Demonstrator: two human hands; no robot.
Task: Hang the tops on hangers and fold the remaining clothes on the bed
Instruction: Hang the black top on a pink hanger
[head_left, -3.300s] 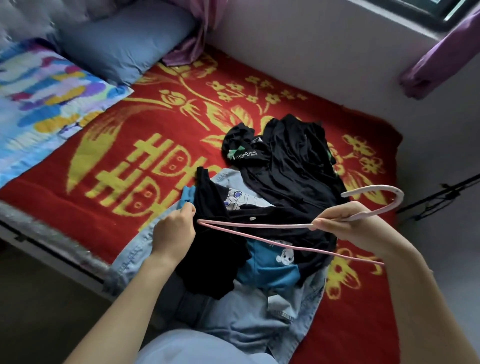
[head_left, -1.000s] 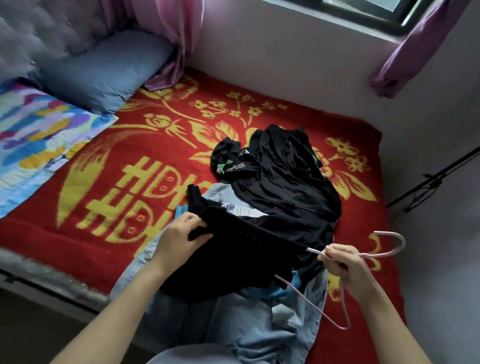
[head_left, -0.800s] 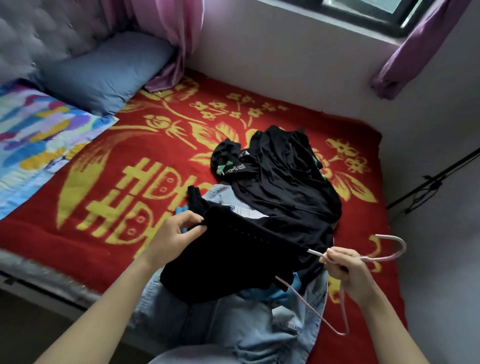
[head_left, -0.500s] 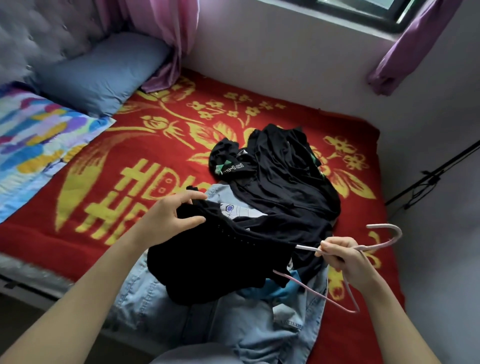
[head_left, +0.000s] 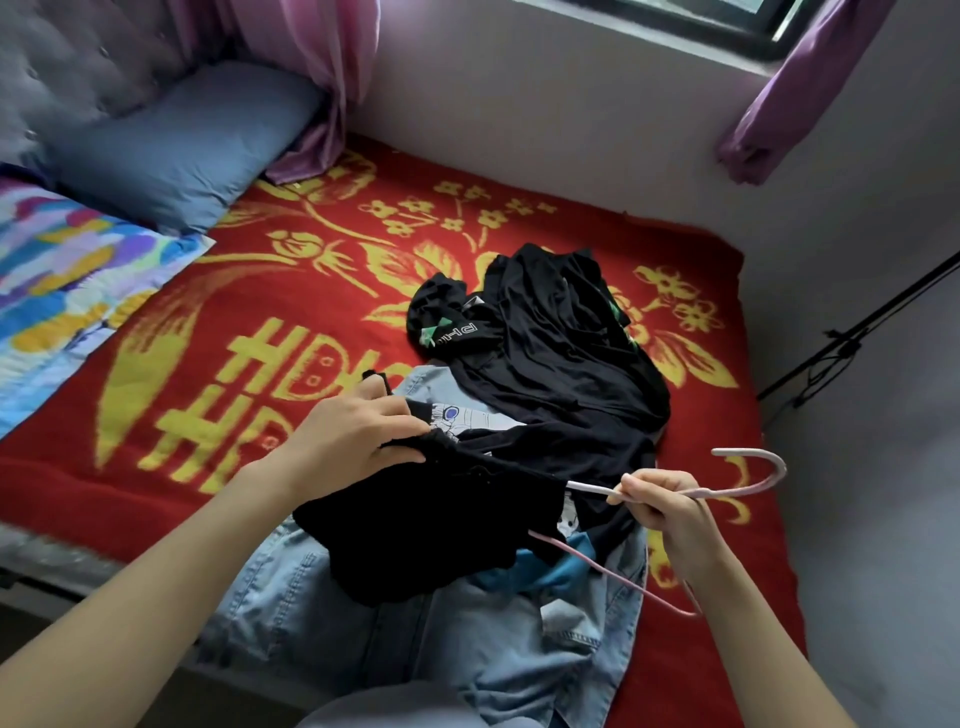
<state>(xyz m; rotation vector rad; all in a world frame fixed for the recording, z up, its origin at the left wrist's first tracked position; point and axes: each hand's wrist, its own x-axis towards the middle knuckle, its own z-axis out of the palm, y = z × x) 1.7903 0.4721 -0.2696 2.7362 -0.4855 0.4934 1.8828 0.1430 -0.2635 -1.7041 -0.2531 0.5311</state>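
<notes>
A small black top (head_left: 436, 535) hangs partly threaded over a pink hanger (head_left: 748, 480), whose left arm is hidden inside the cloth. My left hand (head_left: 363, 441) grips the top's upper edge at its left end. My right hand (head_left: 670, 514) holds the hanger near the base of its hook. Under them lie pale blue jeans (head_left: 467, 639), a blue garment (head_left: 550, 574) and a white printed piece (head_left: 467, 418). More black clothes (head_left: 550, 348) are heaped behind on the bed.
The bed carries a red blanket with yellow patterns (head_left: 260, 364). A blue pillow (head_left: 176, 150) and a multicoloured sheet (head_left: 57, 275) lie at the left. A wall with purple curtains (head_left: 795, 88) closes the far side, and a black rod (head_left: 857, 332) leans at the right.
The hanger's left arm has gone inside the black top. My left hand lifted the top's edge and shifted right along it, while my right hand raised the hanger slightly.
</notes>
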